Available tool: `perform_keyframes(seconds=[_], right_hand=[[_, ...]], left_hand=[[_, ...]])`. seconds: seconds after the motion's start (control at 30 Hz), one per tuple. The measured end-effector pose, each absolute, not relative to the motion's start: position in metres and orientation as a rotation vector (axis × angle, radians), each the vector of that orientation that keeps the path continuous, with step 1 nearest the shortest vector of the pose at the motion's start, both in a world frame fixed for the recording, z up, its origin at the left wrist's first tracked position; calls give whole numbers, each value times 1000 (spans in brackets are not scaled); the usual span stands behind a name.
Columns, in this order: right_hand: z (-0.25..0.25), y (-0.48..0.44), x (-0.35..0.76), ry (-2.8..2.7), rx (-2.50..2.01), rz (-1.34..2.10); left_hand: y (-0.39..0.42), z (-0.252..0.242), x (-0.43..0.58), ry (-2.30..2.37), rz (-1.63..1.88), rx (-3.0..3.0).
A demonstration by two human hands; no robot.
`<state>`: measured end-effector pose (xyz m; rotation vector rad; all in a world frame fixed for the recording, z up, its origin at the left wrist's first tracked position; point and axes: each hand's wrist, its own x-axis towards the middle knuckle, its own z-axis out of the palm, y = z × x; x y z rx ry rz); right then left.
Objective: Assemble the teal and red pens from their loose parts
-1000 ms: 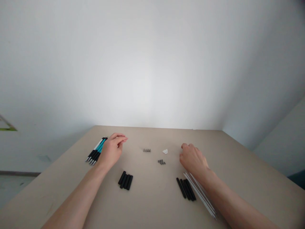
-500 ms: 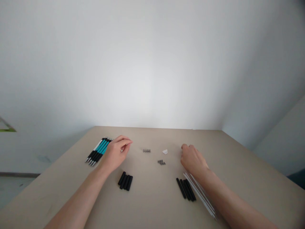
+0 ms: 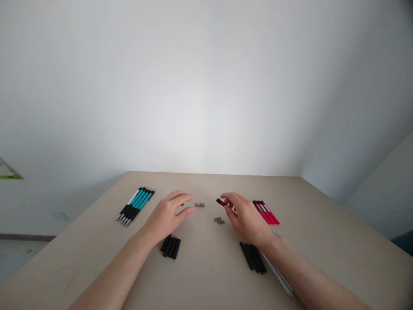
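My right hand (image 3: 243, 215) is closed on a red pen barrel with a black end (image 3: 221, 202), held tilted above the table. My left hand (image 3: 171, 215) has its thumb and fingers apart with nothing between them. Just past its fingertips stands a short row of small metal pen tips (image 3: 199, 205). Below the held barrel lies a little heap of grey springs (image 3: 219, 220). Beside my right wrist, more red pen barrels with black ends (image 3: 267, 212) lie in a row. The small white pieces near the barrel are mostly hidden by it and my hand.
Several turquoise and black pens, one of them white and black, lie in a pen row (image 3: 135, 206) at the left. Short black grips (image 3: 171, 247) lie below my left hand, thin black tubes (image 3: 253, 257) and white refills (image 3: 279, 275) by my right forearm. A wall (image 3: 206, 107) rises behind the table.
My right hand has moved left from the right side with a red pen barrel in it, uncovering the other barrels. My left hand has moved right, and its fingers have spread.
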<state>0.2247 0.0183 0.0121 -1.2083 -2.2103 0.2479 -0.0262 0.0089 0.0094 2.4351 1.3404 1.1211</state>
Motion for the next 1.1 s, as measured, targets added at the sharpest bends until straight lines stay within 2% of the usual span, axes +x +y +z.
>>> perform_keyframes(seconds=[0.1, 0.23, 0.57, 0.8, 1.0, 1.1], right_hand=[[18, 7, 212, -2321, -896, 354], [24, -2, 203, -2357, -743, 384], [14, 2, 210, -2285, -849, 287], [14, 6, 211, -2262, -834, 289], [15, 6, 210, -2249, -680, 239], [15, 8, 213, -2202, -728, 179]], left_hand=[[3, 11, -13, 1204, 1100, 2482], [-2, 14, 0, 1047, 968, 2499], [0, 14, -7, 1040, 1211, 2464], [1, 13, -12, 1160, 1178, 2324], [0, 14, -11, 1059, 988, 2356], [-1, 14, -11, 1158, 950, 2338]])
